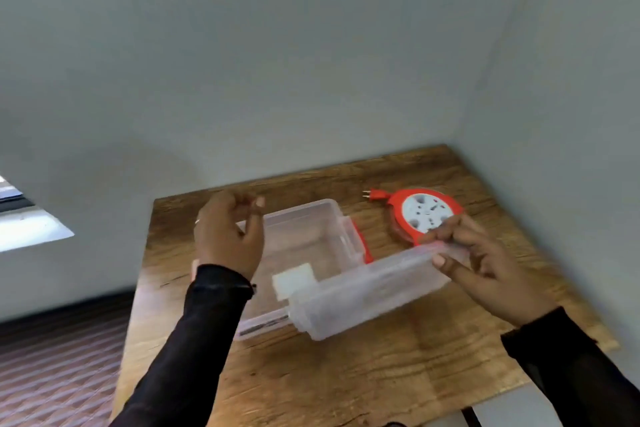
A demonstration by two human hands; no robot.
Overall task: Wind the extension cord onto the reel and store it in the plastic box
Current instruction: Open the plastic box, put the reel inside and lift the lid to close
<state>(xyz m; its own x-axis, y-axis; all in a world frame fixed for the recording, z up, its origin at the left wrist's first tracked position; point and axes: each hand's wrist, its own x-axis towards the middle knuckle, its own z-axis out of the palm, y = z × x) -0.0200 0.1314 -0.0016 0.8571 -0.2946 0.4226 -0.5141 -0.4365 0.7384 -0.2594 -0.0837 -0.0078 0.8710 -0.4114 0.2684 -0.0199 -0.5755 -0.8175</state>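
So the clear plastic box (pixel 304 246) is sitting open on the wooden table (pixel 346 374), over toward the left side, and its see-through lid (pixel 367 291) is off and up in the air just in front of it. The right hand (pixel 485 263) has the lid by its right end, thumb underneath and fingers curled over the top edge, so a proper pinch grip. The lid looks tilted, lower at its left end, and that end overlaps the near corner of the box.

The left hand (pixel 228 236) is hovering above the box's left edge, fingers loosely curled and nothing in it as far as I can see. Both arms are in dark long sleeves.

The reel (pixel 427 215) is lying flat on the table behind the right hand, well outside the box. It's orange with a white socket face on top, and the orange plug (pixel 375 195) pokes out to its left with the prongs pointing away. The frame is a bit blurry, so I can't tell how fully the cord is wound.
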